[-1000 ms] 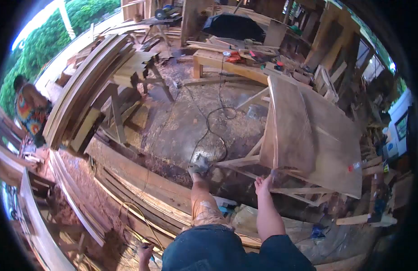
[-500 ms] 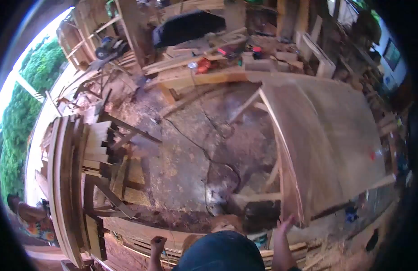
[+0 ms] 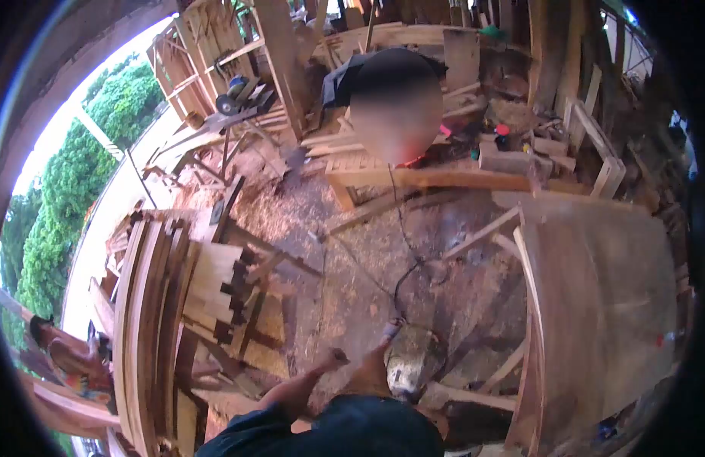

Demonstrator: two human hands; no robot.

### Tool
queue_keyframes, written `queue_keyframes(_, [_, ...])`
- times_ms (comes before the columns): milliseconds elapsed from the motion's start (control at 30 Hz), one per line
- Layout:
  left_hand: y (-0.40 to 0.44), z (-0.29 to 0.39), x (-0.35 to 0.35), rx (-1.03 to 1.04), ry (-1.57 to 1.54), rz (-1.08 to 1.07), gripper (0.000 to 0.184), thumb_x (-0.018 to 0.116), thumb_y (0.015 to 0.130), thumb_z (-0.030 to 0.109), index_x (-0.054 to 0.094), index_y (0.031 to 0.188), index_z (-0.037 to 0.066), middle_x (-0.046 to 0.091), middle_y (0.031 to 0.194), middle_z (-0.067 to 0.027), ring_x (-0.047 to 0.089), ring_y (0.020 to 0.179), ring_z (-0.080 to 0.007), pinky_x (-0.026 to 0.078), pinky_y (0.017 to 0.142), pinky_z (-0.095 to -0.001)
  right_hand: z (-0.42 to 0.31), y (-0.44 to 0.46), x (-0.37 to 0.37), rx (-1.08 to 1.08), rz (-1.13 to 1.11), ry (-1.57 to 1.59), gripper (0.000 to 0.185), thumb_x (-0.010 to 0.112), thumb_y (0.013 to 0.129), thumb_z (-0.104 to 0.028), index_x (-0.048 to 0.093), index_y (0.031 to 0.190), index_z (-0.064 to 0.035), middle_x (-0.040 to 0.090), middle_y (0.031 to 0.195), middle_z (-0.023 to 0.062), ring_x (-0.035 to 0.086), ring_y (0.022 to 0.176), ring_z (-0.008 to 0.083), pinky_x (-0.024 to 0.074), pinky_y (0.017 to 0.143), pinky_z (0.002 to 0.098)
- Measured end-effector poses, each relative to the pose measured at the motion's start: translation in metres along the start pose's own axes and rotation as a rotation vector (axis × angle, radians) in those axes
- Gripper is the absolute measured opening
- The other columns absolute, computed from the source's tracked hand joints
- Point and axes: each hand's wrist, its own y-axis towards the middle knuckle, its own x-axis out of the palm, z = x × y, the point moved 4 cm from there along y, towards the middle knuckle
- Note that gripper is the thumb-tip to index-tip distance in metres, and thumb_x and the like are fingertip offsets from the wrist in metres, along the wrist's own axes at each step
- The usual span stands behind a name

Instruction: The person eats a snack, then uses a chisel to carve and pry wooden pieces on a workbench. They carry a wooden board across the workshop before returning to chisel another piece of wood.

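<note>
My left hand (image 3: 335, 359) reaches forward over the floor, left of my leg (image 3: 369, 374). Its fingers look curled, and whatever they may hold is too small and dark to make out. Nearest to it on the floor is a metal-bodied, dusty machine (image 3: 408, 367) with a dark power cord (image 3: 399, 293) running away from it. My right hand is out of sight. The large wooden panel (image 3: 596, 305) lies on supports at the right.
A stack of long boards (image 3: 143, 327) and notched planks (image 3: 215, 286) rest on trestles at left. Behind them is another person (image 3: 74, 354). A long beam (image 3: 459, 179) spans the back; timber offcuts (image 3: 512, 160) lie beyond. Sawdust covers the floor.
The view has shifted, so the scene sits lower and further right. My left hand has moved forward and right; my leg has come forward beside the machine. My right hand has left the panel's near corner.
</note>
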Motion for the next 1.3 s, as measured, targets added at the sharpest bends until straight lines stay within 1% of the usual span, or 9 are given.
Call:
queue_keyframes(333, [0.199, 0.141, -0.158, 0.087, -0.017, 0.072, 0.020, 0.080, 0.083, 0.023, 0.073, 0.091, 0.007, 0.070, 0.080, -0.0007, 0.061, 0.072, -0.0108, 0.052, 0.067, -0.0325, -0.129, -0.035, 0.213, -0.070, -0.036, -0.053, 0.062, 0.069, 0.095, -0.036, 0.046, 0.144, -0.0058, 0.057, 0.134, 0.0125, 0.053, 0.120, 0.0240, 0.0437, 0.098, 0.0399])
queue_keyframes(500, [0.273, 0.230, -0.193, 0.218, 0.108, 0.118, 0.018, 0.077, 0.084, 0.023, 0.072, 0.089, 0.007, 0.070, 0.080, -0.0050, 0.063, 0.073, -0.0115, 0.053, 0.069, -0.0327, -0.121, -0.034, 0.226, 0.027, 0.023, -0.071, 0.062, 0.069, 0.095, -0.034, 0.046, 0.144, -0.0039, 0.058, 0.134, 0.0129, 0.053, 0.120, 0.0237, 0.0437, 0.099, 0.0396])
queue_keyframes(667, [0.288, 0.418, -0.111, 0.530, 0.310, -0.059, 0.024, 0.077, 0.085, 0.026, 0.070, 0.098, 0.007, 0.071, 0.084, -0.0106, 0.068, 0.078, -0.0184, 0.054, 0.074, -0.0352, -0.056, -0.005, 0.133, 0.164, 0.220, -0.046, 0.062, 0.070, 0.095, -0.032, 0.046, 0.143, -0.0021, 0.058, 0.133, 0.0133, 0.052, 0.120, 0.0234, 0.0437, 0.100, 0.0392])
queue_keyframes(833, [0.289, 0.530, 0.030, 0.808, 0.376, -0.408, 0.024, 0.075, 0.085, 0.023, 0.069, 0.099, 0.005, 0.072, 0.091, -0.0128, 0.071, 0.084, -0.0272, 0.055, 0.074, -0.0381, 0.147, 0.046, -0.066, 0.162, 0.304, 0.235, 0.061, 0.070, 0.095, -0.030, 0.046, 0.143, -0.0002, 0.058, 0.132, 0.0137, 0.052, 0.120, 0.0231, 0.0437, 0.101, 0.0388])
queue_keyframes(900, [0.212, 0.619, 0.052, 0.787, 0.536, -0.472, 0.024, 0.075, 0.086, 0.023, 0.068, 0.099, 0.004, 0.071, 0.093, -0.0131, 0.071, 0.085, -0.0287, 0.055, 0.074, -0.0382, 0.015, -0.001, -0.049, 0.067, 0.223, 0.092, 0.051, 0.073, 0.092, -0.018, 0.053, 0.135, 0.0015, 0.061, 0.125, 0.0124, 0.055, 0.113, 0.0203, 0.0458, 0.097, 0.0365])
queue_keyframes(967, [0.174, 0.660, 0.096, 1.094, 0.437, -0.603, 0.021, 0.076, 0.085, 0.020, 0.069, 0.099, 0.005, 0.070, 0.089, -0.0131, 0.070, 0.082, -0.0287, 0.055, 0.073, -0.0379, 0.032, -0.006, -0.042, 0.053, 0.234, 0.335, 0.044, 0.071, 0.093, -0.019, 0.057, 0.129, 0.0021, 0.063, 0.120, 0.0101, 0.059, 0.106, 0.0203, 0.0484, 0.092, 0.0353])
queue_keyframes(1000, [0.154, 0.672, 0.115, 1.227, 0.380, -0.697, 0.020, 0.076, 0.084, 0.018, 0.069, 0.099, 0.005, 0.070, 0.088, -0.0131, 0.070, 0.081, -0.0287, 0.055, 0.072, -0.0377, -0.075, -0.032, -0.022, -0.016, 0.378, 0.384, 0.043, 0.068, 0.092, -0.016, 0.058, 0.127, 0.0061, 0.064, 0.117, 0.0104, 0.059, 0.108, 0.0178, 0.0484, 0.092, 0.0335])
queue_keyframes(1067, [0.110, 0.696, 0.146, 1.371, 0.330, -0.813, 0.018, 0.077, 0.083, 0.013, 0.070, 0.098, 0.006, 0.069, 0.085, -0.0120, 0.069, 0.077, -0.0274, 0.054, 0.070, -0.0363, -0.002, -0.029, -0.025, -0.024, 0.464, 0.377, 0.045, 0.066, 0.093, -0.018, 0.056, 0.130, 0.0057, 0.064, 0.121, 0.0114, 0.060, 0.110, 0.0201, 0.0478, 0.094, 0.0348])
queue_keyframes(1300, [0.002, 0.736, 0.251, 1.621, 0.074, -1.507, 0.025, 0.085, 0.075, 0.008, 0.070, 0.095, 0.011, 0.065, 0.076, -0.0048, 0.062, 0.066, -0.0210, 0.048, 0.060, -0.0321, -0.027, -0.084, -0.005, 0.584, 0.581, -0.079, 0.044, 0.070, 0.084, -0.022, 0.064, 0.123, -0.0018, 0.069, 0.116, 0.0221, 0.065, 0.110, 0.0341, 0.0500, 0.095, 0.0406])
